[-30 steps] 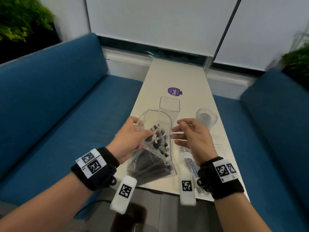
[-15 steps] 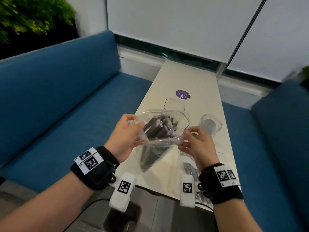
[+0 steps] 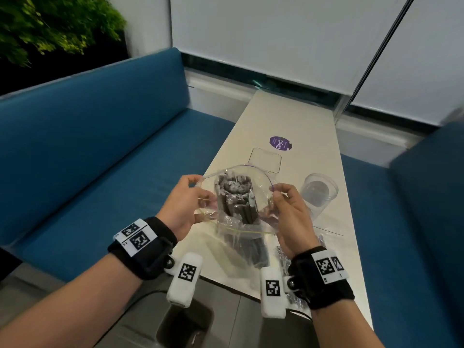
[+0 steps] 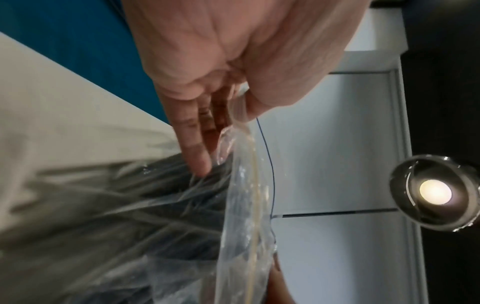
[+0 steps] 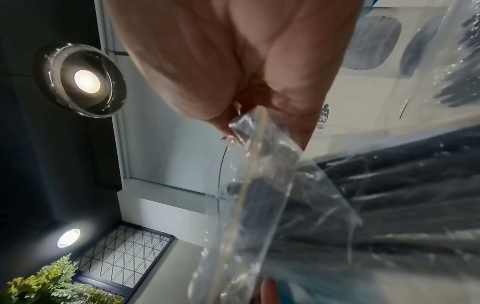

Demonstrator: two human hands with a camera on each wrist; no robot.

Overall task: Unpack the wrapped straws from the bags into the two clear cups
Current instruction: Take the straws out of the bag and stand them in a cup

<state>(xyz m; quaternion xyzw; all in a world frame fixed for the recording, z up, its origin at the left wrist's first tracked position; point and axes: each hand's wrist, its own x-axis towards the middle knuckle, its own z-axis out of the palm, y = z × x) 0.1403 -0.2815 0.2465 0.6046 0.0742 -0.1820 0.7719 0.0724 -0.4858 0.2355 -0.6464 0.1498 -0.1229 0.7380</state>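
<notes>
Bag (image 3: 236, 197) upright, mouth up; straws (image 3: 236, 194) standing lengthwise inside.

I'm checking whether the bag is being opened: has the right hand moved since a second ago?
Yes. The right hand has drawn rightward toward the cup, spreading the bag mouth open.

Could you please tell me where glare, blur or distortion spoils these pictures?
Head view: the wide lens bends the table and sofa edges. Left wrist view: the straws in the bag are smeared, and a ceiling lamp flares. Right wrist view: two lamps glare at left, and the bag glints over the dark straws.
</notes>
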